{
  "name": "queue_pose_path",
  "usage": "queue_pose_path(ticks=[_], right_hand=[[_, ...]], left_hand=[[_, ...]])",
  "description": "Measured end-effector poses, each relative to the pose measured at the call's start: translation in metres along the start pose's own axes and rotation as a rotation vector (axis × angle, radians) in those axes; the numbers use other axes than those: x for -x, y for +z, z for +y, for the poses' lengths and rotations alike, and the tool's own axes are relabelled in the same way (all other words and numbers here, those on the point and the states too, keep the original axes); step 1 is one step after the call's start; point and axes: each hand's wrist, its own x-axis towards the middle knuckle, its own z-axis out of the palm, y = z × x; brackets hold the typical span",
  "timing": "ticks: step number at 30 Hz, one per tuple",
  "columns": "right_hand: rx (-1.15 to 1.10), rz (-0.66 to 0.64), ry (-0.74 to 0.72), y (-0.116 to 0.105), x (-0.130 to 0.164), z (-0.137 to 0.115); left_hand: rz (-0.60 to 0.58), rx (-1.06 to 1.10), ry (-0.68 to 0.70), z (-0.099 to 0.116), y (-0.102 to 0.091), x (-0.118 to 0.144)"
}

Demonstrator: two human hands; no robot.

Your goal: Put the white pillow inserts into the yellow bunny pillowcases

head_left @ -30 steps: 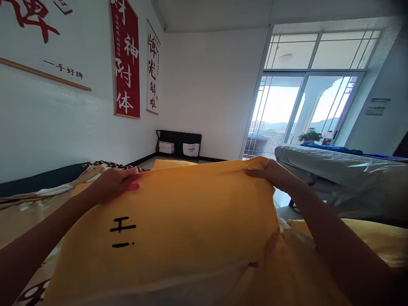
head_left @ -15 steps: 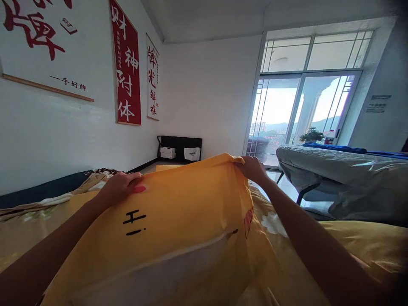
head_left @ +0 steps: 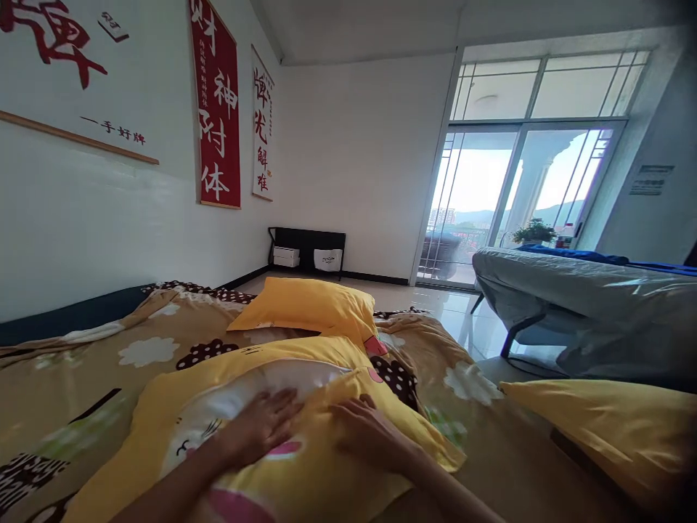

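Note:
A yellow pillow with a white cartoon print lies flat on the bed in front of me. My left hand rests palm down on its middle with the fingers spread. Just to the right, my right hand lies on the same pillow, fingers slightly curled over a fold of the yellow cover. Neither hand grips anything. A second yellow pillow sits further up the bed, beyond the first one.
The bed is covered by a tan quilt with white flowers and brown dotted patches. A third yellow pillow lies at the right edge. A grey covered bed stands to the right. Glass balcony doors are behind it.
The pillow was held up in front of me by its top corners. Now it lies flat on the bed, and both hands have let go and rest on it.

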Motion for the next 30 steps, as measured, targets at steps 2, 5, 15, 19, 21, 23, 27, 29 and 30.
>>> queue_pose_path(ticks=[2, 5, 15, 19, 21, 23, 27, 29, 30], right_hand=[[-0.006, 0.033, 0.139, 0.002, 0.001, 0.009], [-0.038, 0.067, 0.143, -0.004, -0.006, 0.018], [-0.085, 0.181, 0.155, 0.031, -0.011, 0.028], [-0.086, 0.216, 0.064, -0.012, 0.016, 0.027], [-0.157, 0.086, -0.006, -0.038, 0.036, 0.026], [-0.207, -0.056, 0.03, -0.058, 0.054, 0.024], [-0.108, -0.157, 0.188, -0.078, 0.078, 0.011], [-0.074, -0.194, 0.199, -0.084, 0.084, 0.0], [-0.07, -0.217, 0.206, -0.087, 0.086, -0.005]], left_hand=[[0.016, 0.023, -0.047, 0.009, 0.007, 0.002], [0.114, 0.081, -0.162, 0.021, -0.004, -0.001], [-0.034, 0.464, -0.137, 0.111, -0.044, -0.011], [-0.17, 0.349, 0.042, 0.142, -0.054, -0.01], [-0.17, 0.282, 0.082, 0.144, -0.057, -0.017], [-0.122, 0.258, 0.064, 0.141, -0.058, -0.032], [-0.17, 0.195, 0.196, 0.139, -0.045, -0.073], [-0.273, 0.117, 0.361, 0.144, -0.03, -0.096], [-0.298, 0.074, 0.429, 0.148, -0.02, -0.106]])
